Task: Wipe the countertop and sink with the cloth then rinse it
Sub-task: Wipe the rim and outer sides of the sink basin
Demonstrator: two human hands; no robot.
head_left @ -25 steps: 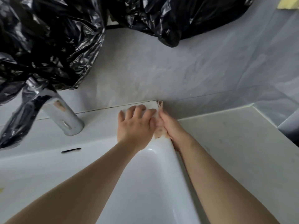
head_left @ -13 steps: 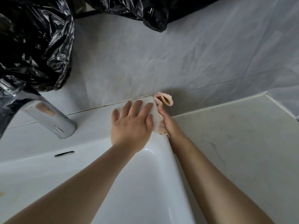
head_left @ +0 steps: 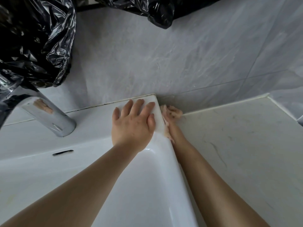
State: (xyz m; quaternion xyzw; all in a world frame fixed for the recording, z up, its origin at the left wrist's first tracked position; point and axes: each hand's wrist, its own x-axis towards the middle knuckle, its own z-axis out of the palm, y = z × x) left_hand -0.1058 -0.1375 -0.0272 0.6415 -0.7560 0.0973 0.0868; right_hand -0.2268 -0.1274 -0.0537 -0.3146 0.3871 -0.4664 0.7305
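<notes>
Head view, looking down at the back right corner of the sink (head_left: 91, 118). My left hand (head_left: 133, 123) lies flat on the white rim, fingers straight and spread, holding nothing. My right hand (head_left: 174, 131) sits between the sink's outer side and the countertop (head_left: 237, 136). The pink cloth (head_left: 174, 111) is bunched over its tip, where countertop meets wall (head_left: 164, 63) (a strip trails back along the sink's side). Its fingers are hidden, so I cannot tell their grip. Tap (head_left: 49, 117) and black bags (head_left: 32, 38) are at left.
</notes>
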